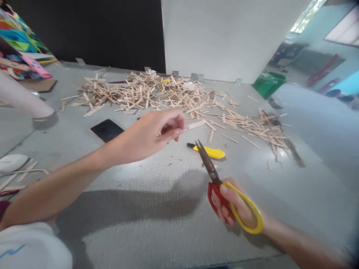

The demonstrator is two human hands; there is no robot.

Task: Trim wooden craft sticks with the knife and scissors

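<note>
My left hand [155, 130] hovers over the grey table [157, 220], its fingers pinched on one end of a short wooden stick [195, 124]. My right hand [234, 207] grips red and yellow scissors [217, 179] near the front, the dark blades pointing up and away, nearly closed. The blade tips lie a little below and to the right of the stick. A yellow utility knife [209, 151] lies on the table just behind the blades. A wide heap of wooden sticks [157, 93] spreads across the back of the table.
A black phone [107, 130] lies flat to the left of my left hand. Another person's arm [24, 99] rests at the far left. Colourful paper items [19, 48] sit at the back left. A green bin [268, 83] stands beyond the table's right edge.
</note>
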